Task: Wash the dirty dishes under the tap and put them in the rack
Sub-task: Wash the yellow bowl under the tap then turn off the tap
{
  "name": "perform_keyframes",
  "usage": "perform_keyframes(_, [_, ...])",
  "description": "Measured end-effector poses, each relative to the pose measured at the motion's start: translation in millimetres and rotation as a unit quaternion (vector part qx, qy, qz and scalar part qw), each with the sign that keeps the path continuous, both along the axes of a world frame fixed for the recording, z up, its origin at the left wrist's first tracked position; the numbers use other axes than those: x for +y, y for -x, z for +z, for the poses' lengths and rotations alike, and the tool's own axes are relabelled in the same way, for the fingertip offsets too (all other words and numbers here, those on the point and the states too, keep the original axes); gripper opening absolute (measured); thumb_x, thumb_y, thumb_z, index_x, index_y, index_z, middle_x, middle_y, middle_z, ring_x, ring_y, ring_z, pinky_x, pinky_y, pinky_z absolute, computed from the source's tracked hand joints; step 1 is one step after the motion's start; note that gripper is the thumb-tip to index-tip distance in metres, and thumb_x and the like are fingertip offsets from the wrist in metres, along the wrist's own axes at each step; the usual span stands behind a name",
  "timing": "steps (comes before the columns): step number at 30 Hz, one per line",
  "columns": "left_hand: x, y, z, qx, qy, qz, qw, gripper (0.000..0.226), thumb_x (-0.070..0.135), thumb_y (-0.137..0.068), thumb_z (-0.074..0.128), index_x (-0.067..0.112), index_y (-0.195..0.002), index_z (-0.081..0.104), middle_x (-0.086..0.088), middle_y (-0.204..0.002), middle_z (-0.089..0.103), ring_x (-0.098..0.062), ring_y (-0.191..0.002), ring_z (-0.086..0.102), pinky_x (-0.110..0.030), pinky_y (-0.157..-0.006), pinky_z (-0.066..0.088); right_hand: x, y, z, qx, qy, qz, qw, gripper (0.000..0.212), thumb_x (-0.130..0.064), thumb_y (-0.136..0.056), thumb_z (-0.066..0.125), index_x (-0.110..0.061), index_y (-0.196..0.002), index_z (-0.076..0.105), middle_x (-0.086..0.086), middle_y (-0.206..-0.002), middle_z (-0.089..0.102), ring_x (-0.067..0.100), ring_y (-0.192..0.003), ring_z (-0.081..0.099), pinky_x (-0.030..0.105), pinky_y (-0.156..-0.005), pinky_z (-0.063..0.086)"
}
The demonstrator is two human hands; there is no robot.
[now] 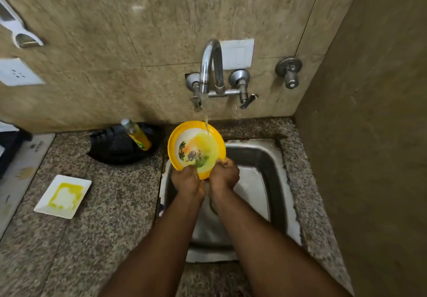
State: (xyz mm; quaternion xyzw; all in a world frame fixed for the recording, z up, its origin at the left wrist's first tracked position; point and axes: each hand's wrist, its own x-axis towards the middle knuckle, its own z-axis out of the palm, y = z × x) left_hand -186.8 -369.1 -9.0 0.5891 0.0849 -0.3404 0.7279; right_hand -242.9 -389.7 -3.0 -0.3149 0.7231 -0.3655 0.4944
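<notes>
A round yellow-rimmed plate with a picture in its white middle (196,149) is held tilted over the far left corner of the steel sink (258,158), under water that runs from the curved silver tap (211,65). Its near edge is gripped by the left hand (188,182) and the right hand (224,174), with fingers curled round the rim. The hands are just beside each other. Open sink room is seen to the right. On the speckled stone tabletop (115,215), a square white dish smeared with yellow (62,196) lies well apart, left of the sink. A black rack (122,145) sits near the wall, holding a yellow bottle (136,134).
</notes>
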Motion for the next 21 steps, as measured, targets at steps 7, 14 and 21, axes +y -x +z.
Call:
perform_keyframes(7, [-2.3, 4.5, 19.5, 0.044, -0.041, 0.023, 0.998, 0.046, -0.015, -0.092, 0.047, 0.003, -0.132, 0.061, -0.019, -0.121, 0.065, -0.036, -0.1, 0.063, -0.055, -0.091, 0.055, -9.1, -2.0, -2.8, 0.091, -0.023, 0.1, 0.991, 0.034, -0.019, -0.093, 0.053, -0.018, -0.122, 0.071, 0.011, -0.121, 0.071, 0.036, -0.113, 0.064, 0.038, -0.096, 0.051])
perform_keyframes(14, [13.8, -6.0, 4.4, 0.086, -0.089, -0.06, 0.991, 0.05, -0.017, -0.091, 0.044, 0.002, -0.136, 0.056, -0.03, -0.135, 0.058, -0.052, -0.119, 0.058, -0.075, -0.101, 0.043, -27.3, 23.5, -13.9, 0.177, -0.016, 0.163, 0.971, 0.04, -0.038, -0.102, 0.05, -0.007, -0.109, 0.073, 0.02, -0.118, 0.07, 0.04, -0.114, 0.062, 0.039, -0.093, 0.048])
perform_keyframes(21, [21.9, -5.2, 6.2, 0.12, -0.114, -0.137, 0.977, 0.036, -0.009, -0.092, 0.044, -0.006, -0.125, 0.059, -0.026, -0.118, 0.064, -0.044, -0.094, 0.064, -0.049, -0.065, 0.062, -71.5, 32.9, 1.6, 0.376, 0.043, 0.357, 0.854, 0.051, -0.051, -0.095, 0.04, -0.013, -0.12, 0.065, 0.013, -0.122, 0.07, 0.033, -0.111, 0.066, 0.038, -0.09, 0.053])
